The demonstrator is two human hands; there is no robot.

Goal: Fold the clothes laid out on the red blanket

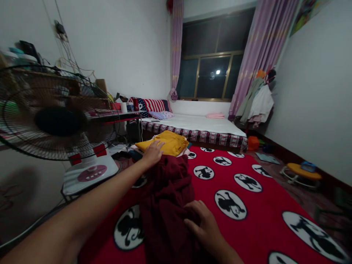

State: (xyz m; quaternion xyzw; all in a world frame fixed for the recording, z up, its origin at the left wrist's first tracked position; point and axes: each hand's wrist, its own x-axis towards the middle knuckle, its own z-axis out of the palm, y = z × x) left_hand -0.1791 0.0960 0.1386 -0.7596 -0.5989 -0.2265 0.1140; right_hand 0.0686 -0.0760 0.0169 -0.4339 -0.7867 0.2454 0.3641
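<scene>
A dark maroon garment (169, 198), apparently cloth trousers, lies lengthwise before me on a red blanket with monkey prints (203, 190). My left hand (153, 153) reaches forward with its fingers stretched out. It rests where the garment's far end meets a folded yellow garment (170, 142). Other folded clothes, white and dark, show beneath the yellow one. Along the maroon cloth's right edge is my right hand (202, 222), slightly bent, with thumb and fingers apart. Its fingertips touch or hover just over the cloth; I cannot tell which.
A large fan (57, 121) stands at the left, by a cluttered desk (118, 116). Beyond the blanket is a bed with a white sheet (189, 123) under the window. Clothes (261, 104) hang at the right, above a small yellow-topped stool (302, 171).
</scene>
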